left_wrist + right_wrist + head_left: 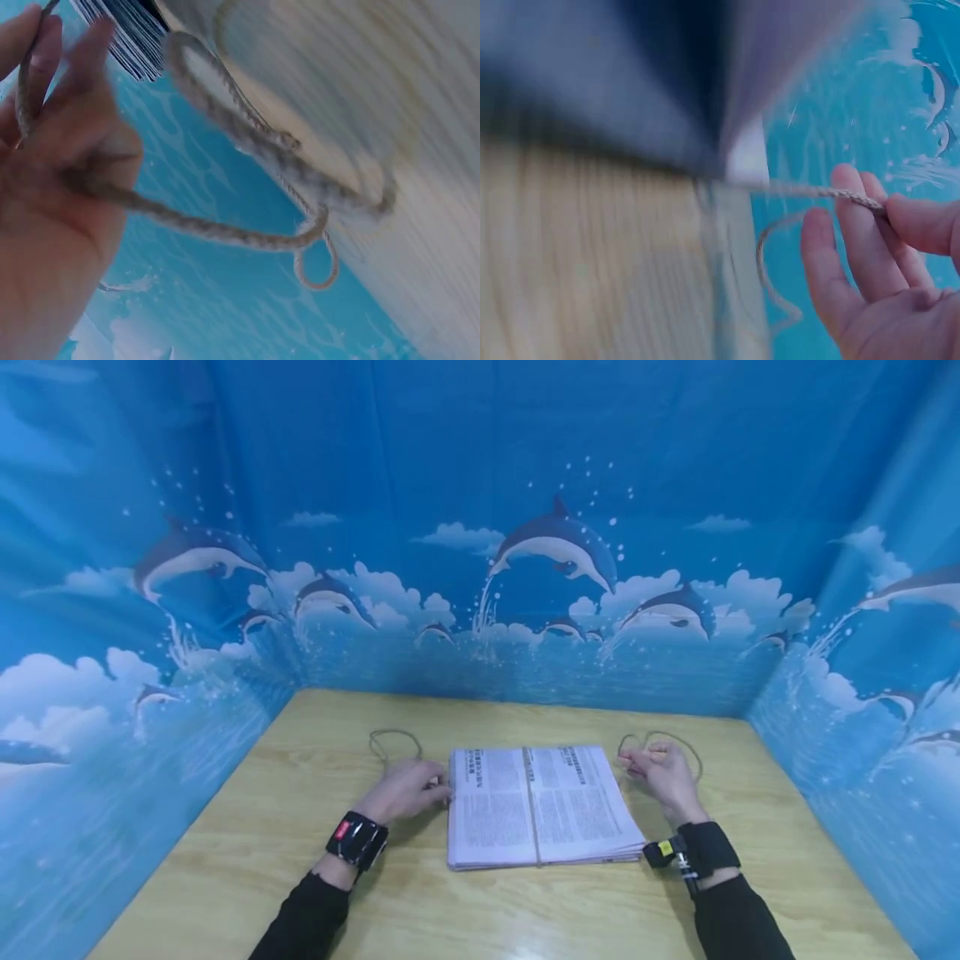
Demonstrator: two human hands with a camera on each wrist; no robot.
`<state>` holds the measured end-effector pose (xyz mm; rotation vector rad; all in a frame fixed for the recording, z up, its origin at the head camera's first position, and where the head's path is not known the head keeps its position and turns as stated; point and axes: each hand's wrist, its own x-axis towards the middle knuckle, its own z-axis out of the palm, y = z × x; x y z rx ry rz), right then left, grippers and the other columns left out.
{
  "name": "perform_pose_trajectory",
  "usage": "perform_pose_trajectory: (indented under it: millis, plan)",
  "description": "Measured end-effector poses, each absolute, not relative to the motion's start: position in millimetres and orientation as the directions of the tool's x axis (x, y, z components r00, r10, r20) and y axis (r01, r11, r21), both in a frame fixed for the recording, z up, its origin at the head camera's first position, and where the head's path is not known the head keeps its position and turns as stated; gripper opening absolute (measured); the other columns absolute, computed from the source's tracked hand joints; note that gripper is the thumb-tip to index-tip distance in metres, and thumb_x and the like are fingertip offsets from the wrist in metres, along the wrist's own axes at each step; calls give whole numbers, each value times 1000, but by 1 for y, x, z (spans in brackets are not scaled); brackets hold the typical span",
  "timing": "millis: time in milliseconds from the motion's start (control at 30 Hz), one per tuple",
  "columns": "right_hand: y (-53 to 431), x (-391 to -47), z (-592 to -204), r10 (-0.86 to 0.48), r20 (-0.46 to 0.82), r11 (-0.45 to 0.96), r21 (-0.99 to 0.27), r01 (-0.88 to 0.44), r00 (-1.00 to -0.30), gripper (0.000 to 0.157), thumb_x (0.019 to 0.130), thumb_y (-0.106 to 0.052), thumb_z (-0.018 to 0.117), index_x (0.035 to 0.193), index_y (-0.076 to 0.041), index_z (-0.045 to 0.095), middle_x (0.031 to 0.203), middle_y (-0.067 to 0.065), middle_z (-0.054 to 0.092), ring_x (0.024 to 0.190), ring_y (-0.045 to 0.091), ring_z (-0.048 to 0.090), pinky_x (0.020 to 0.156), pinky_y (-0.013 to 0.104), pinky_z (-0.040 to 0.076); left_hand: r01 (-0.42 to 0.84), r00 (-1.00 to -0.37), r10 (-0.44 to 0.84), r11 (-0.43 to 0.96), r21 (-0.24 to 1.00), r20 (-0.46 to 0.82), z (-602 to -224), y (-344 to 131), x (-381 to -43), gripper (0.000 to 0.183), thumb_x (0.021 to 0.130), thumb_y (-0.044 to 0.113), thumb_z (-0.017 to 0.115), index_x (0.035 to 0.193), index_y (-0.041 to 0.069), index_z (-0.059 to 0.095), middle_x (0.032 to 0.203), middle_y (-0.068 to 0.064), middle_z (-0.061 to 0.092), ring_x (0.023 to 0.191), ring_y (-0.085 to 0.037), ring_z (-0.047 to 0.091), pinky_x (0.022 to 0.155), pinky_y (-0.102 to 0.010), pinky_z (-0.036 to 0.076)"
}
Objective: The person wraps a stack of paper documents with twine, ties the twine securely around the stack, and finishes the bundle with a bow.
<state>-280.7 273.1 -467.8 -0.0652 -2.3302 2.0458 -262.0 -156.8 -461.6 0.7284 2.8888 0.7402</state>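
Note:
A stack of folded newspapers (491, 831) lies on the table, with a grey-brown braided cord (533, 810) running across its middle from back to front. At the stack's left edge, my left hand (405, 789) holds one part of the cord; in the left wrist view the cord (202, 227) passes through the palm and up between the fingers. Off the right edge, my right hand (663, 777) pinches the other part between thumb and fingers. The right wrist view shows that cord (855, 197) stretched from the stack to the thumb. Loose loops of cord lie beyond both hands.
The light wood-grain table (375, 910) carries the stack and the cord. Blue curtains (420, 468) with printed dolphins and clouds stand along its back and both sides. Each wrist wears a black strap, and the right one has a small camera (660, 852) beside the stack's front right corner.

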Motion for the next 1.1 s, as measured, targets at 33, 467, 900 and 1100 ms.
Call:
perform_pose_trajectory:
  millis: [33, 467, 900, 1100]
  plan:
    - [273, -280, -468, 8, -51, 49, -997, 51, -999, 28, 101, -8, 53, 118, 6, 36, 100, 9, 75, 91, 9, 72, 86, 28, 56, 438, -876, 481, 754, 490, 41, -463, -156, -262, 16, 96, 31, 63, 85, 20, 66, 79, 7, 66, 63, -6, 56, 57, -24, 48]
    - [265, -276, -469, -215, -175, -14, -983, 182, -961, 28, 105, -17, 46, 119, 6, 53, 93, 0, 70, 89, 12, 69, 84, 29, 57, 336, -906, 424, 700, 629, 12, -469, -155, -259, 17, 102, 31, 52, 92, 23, 64, 85, 1, 65, 71, -10, 56, 62, -27, 48]
    - [258, -275, -465, -181, -182, 26, -983, 181, -967, 25, 106, -21, 42, 113, -1, 56, 96, 0, 66, 98, 18, 64, 90, 39, 53, 298, -928, 373, 736, 608, 3, -467, -144, -269, 28, 106, 27, 42, 88, 16, 61, 78, -1, 63, 65, -12, 55, 62, -29, 47]
    - [241, -272, -454, -149, -166, 142, -979, 145, -975, 33, 107, -23, 40, 120, 5, 52, 96, 0, 65, 100, 21, 61, 83, 33, 49, 293, -926, 377, 732, 615, -8, -464, -142, -271, 31, 105, 32, 43, 86, 16, 61, 77, -3, 62, 62, -13, 53, 58, -29, 46]
